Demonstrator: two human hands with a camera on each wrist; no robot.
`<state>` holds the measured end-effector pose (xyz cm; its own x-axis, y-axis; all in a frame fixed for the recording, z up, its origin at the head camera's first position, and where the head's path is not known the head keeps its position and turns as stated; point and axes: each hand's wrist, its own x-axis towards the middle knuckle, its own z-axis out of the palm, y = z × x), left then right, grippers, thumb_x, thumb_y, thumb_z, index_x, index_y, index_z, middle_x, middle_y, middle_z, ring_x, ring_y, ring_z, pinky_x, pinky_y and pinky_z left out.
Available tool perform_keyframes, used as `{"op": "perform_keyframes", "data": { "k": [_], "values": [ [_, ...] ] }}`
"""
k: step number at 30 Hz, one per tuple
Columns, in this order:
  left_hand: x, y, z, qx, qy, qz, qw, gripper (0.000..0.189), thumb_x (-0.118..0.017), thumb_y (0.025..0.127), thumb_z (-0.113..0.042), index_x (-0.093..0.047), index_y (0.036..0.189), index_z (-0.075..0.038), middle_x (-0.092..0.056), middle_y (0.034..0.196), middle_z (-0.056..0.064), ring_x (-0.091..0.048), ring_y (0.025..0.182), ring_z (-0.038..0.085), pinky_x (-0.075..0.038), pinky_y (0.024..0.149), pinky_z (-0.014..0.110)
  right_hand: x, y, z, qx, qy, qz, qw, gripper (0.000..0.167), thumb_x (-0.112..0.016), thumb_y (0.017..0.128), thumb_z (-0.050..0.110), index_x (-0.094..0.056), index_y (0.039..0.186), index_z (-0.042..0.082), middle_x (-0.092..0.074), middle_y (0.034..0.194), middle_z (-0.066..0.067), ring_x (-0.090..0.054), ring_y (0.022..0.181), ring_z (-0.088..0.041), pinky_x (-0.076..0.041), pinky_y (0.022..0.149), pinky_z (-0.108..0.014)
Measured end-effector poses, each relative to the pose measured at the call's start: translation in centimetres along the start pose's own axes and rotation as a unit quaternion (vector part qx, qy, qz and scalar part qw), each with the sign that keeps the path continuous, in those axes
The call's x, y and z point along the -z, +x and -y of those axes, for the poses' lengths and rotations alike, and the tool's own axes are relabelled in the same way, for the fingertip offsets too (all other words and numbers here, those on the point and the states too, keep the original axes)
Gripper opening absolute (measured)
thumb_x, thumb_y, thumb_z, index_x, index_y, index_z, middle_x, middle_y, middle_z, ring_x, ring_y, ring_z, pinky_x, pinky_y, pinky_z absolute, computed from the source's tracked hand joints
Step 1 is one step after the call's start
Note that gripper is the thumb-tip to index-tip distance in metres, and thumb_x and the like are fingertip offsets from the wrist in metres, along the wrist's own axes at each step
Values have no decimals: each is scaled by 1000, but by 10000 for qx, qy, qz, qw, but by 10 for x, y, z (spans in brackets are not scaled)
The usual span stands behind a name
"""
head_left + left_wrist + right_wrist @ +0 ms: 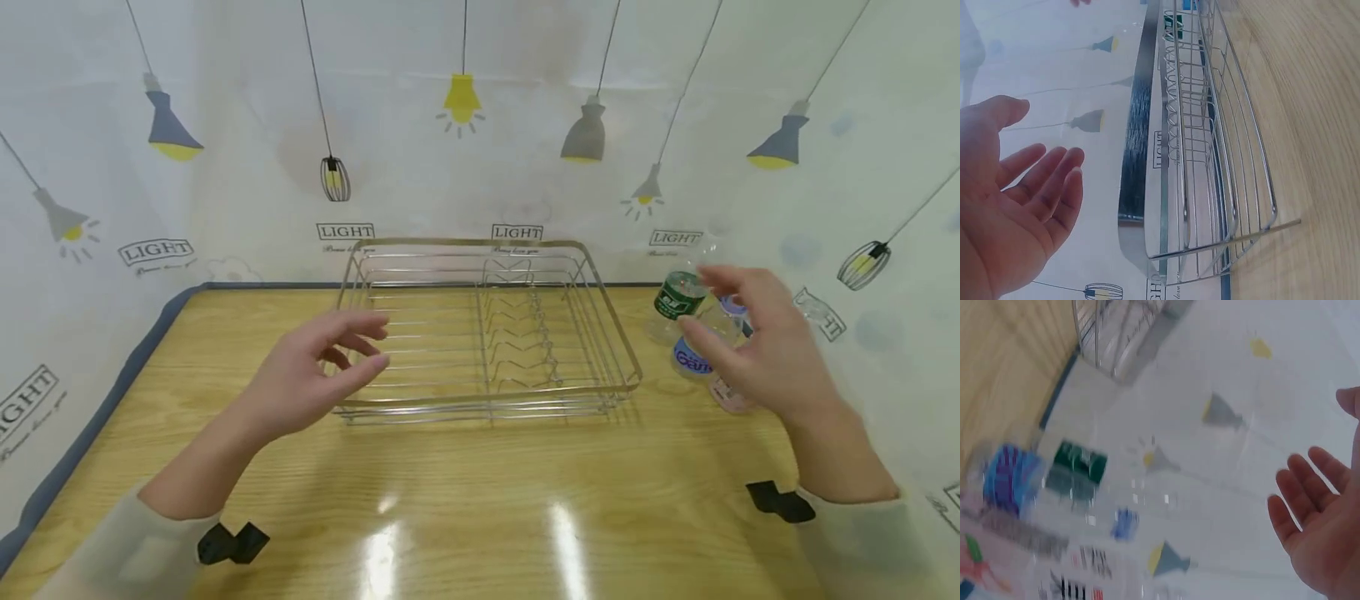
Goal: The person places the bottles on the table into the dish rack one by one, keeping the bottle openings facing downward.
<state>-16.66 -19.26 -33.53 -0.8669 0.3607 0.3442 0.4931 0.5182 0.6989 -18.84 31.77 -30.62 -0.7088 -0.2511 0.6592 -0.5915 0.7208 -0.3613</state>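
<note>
A silver wire dish rack (pixel 487 400) stands on the wooden table, with a row of bent wire dividers along its right half. My left hand (pixel 318 367) hovers over its left end, fingers loosely bent and apart from the thumb, holding nothing. On the right, my right hand (pixel 772 350) is raised near a group of plastic bottles, its fingers and thumb spread wide around air. Among them are a bottle with a green label (pixel 680 293), one with a blue label (pixel 692 357) and a pinkish one (pixel 729 395), the last partly hidden by the hand.
The wooden table (pixel 450 492) is bordered at the back and left by a dark blue edge (pixel 112 408). A white sheet (pixel 405 108) printed with hanging lamps rises behind it. Black clips (pixel 232 543) sit at both sleeve cuffs.
</note>
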Motion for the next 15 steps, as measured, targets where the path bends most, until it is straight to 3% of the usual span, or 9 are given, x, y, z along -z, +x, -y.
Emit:
{"op": "perform_keyframes", "data": {
  "k": [3, 5, 7, 10, 13, 15],
  "values": [
    [0, -6, -5, -40, -101, 6, 9999, 43, -75, 105, -14, -69, 147, -19, -75, 133, 1, -73, 106, 8, -61, 85, 26, 26, -5, -13, -671, -89, -724, 9951, 68, -78, 89, 4, -58, 154, 2, -56, 141, 21, -40, 129, 12, -30, 109, -16],
    [0, -10, -8, -22, -144, 9, 9999, 42, -75, 105, -14, -69, 147, -20, -76, 130, 0, -73, 104, 7, -61, 85, 26, 42, -9, -23, -1371, -274, -993, 9852, 68, -76, 95, 11, -53, 159, 7, -42, 147, 32, -33, 131, 14, -27, 113, -18],
    [0, -14, -11, 15, -171, 32, 9998, 41, -75, 106, -15, -69, 146, -20, -77, 128, -1, -73, 104, 7, -61, 85, 26, 55, -13, -34, -2076, -376, -1022, 9721, 72, -72, 101, 18, -42, 166, 12, -39, 158, 23, -31, 140, 7, -23, 118, -21],
    [-2, -18, -14, 103, -248, 81, 9996, 39, -74, 106, -17, -70, 145, -21, -78, 127, -1, -74, 103, 7, -61, 85, 27, 67, -22, -52, -2932, -457, -707, 9523, 79, -66, 107, 28, -24, 173, 15, -27, 175, -5, -27, 157, -18, -18, 126, -26],
    [-4, -22, -14, 208, -436, 172, 9987, 38, -74, 106, -16, -71, 144, -20, -79, 124, -1, -74, 101, 7, -62, 83, 27, 71, -33, -71, -3429, -297, -236, 9386, 86, -61, 110, 35, -9, 176, 15, -9, 180, -20, -15, 165, -43, -18, 133, -36],
    [-6, -23, -12, 241, -611, 247, 9975, 36, -73, 106, -14, -71, 142, -19, -79, 122, 0, -74, 100, 8, -62, 82, 28, 72, -41, -83, -3571, -116, 110, 9339, 92, -60, 111, 37, 1, 176, 16, -2, 181, -23, -12, 165, -49, -17, 137, -44]
  ]
}}
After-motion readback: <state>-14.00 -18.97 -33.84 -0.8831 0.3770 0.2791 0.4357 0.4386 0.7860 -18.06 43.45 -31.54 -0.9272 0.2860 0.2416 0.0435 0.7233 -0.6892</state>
